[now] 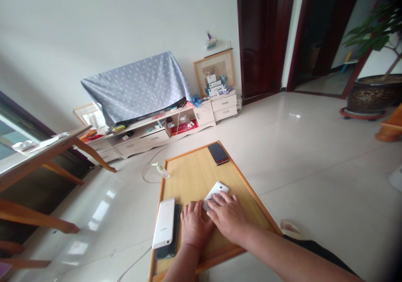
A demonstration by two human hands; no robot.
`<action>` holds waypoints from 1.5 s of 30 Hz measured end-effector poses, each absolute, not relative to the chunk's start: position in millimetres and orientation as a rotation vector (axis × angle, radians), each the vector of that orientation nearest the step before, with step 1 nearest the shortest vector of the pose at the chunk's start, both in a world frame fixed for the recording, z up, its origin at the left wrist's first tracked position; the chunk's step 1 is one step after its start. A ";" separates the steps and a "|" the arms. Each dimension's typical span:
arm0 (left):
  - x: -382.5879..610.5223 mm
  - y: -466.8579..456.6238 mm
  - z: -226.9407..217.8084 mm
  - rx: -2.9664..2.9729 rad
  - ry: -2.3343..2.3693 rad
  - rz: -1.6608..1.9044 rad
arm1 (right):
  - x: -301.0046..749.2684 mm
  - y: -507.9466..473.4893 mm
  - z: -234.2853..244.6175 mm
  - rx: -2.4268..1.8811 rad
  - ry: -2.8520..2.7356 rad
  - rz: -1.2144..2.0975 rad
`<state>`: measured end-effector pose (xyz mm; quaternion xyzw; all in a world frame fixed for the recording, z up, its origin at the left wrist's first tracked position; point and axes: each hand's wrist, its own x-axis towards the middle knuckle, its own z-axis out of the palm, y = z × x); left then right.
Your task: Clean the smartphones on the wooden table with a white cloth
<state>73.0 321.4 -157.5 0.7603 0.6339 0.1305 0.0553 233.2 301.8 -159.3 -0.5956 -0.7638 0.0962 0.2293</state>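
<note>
A white smartphone lies back up and slanted on a small wooden table, its camera at the far end. My left hand is at its near end, which goes in between thumb and index finger; the other fingers rest bent on the tabletop. Across the phone's back lie the spread fingers of my right hand, pressing from above. A greyish patch shows beneath those fingertips; whether it is a cloth or part of the phone, I cannot tell. The phone's lower end is partly hidden by both hands.
On the left edge, a white phone overlaps a dark phone. Another dark phone lies at the far right corner. A pump bottle stands at the far left edge. Beyond is a low cabinet; a wooden table stands left.
</note>
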 end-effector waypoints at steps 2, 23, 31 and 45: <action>73.5 321.1 -156.3 2.310 1.922 0.396 | 235.0 302.4 -163.1 -1.631 -2.117 0.286; 75.4 320.0 -151.6 2.312 1.930 0.383 | 252.4 327.8 -178.1 -1.592 -2.111 0.260; 76.1 319.5 -148.2 2.290 1.944 0.316 | 239.2 314.6 -170.9 -1.373 -2.203 0.340; 72.3 320.8 -153.2 2.286 1.938 0.370 | 231.9 317.5 -174.3 -1.430 -2.159 0.319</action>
